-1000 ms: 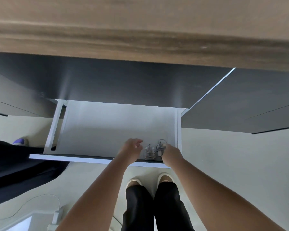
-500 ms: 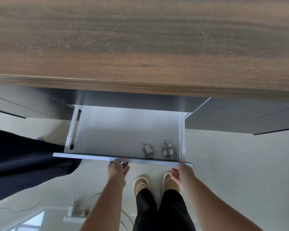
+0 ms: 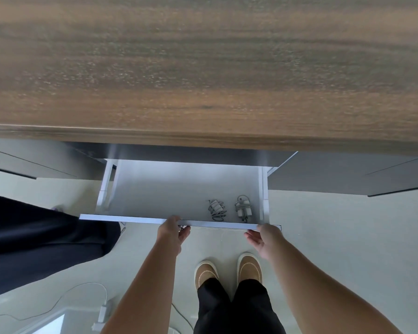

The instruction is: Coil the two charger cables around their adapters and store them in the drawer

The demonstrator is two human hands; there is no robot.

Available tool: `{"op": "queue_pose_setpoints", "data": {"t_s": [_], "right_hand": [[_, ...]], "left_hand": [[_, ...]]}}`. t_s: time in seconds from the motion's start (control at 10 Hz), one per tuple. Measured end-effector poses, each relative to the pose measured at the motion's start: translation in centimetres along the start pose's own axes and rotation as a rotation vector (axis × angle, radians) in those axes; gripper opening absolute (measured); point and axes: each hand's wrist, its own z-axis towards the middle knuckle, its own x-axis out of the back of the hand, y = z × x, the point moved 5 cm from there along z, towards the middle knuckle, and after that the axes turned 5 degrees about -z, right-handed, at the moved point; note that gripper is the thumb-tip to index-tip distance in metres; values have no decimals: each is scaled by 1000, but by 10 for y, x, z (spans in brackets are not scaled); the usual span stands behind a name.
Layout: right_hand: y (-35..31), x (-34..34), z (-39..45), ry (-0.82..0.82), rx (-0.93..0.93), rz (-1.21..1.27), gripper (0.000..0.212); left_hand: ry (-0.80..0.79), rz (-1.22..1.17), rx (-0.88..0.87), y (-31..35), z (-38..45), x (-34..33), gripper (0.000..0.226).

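Observation:
A white drawer [image 3: 155, 189] stands pulled out from under the wooden desk top. Two chargers lie in its front right corner, each with its grey cable wound round the adapter: the left charger [image 3: 216, 209] and the right charger [image 3: 243, 208], a little apart. My left hand [image 3: 173, 232] presses against the drawer's front panel [image 3: 121, 218] near the middle, thumb over its top edge. My right hand [image 3: 266, 239] touches the front panel's right end with straight fingers, palm turned toward the panel. Neither hand holds a charger.
The wooden desk top [image 3: 203, 68] fills the upper view, with dark cabinet fronts [image 3: 348, 174] on both sides of the drawer. A dark garment [image 3: 34, 237] is at the left. A white plug and cable [image 3: 101, 312] lie on the pale floor. My feet [image 3: 227, 268] stand below the drawer.
Both hands left the chargers inside the drawer and came back to its front panel. The drawer shows less of its length under the desk than before.

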Motion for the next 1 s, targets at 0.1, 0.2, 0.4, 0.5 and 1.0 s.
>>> {"op": "queue_pose_setpoints", "data": {"t_s": [0.1, 0.2, 0.4, 0.5, 1.0], "right_hand": [[-12, -6, 6, 3, 30, -34, 11], [-26, -9, 12, 31, 42, -112, 11], [-51, -17, 21, 28, 96, -220, 23], [-64, -23, 23, 15, 140, -273, 17], [-83, -22, 24, -58, 461, -470, 73]], "left_hand": [[-11, 20, -14, 11, 0, -9, 12], [-8, 50, -31, 20, 3, -16, 12], [-31, 99, -97, 39, 4, -38, 17], [-52, 177, -128, 48, 10, -46, 13], [-200, 509, -368, 61, 29, -63, 54]]}}
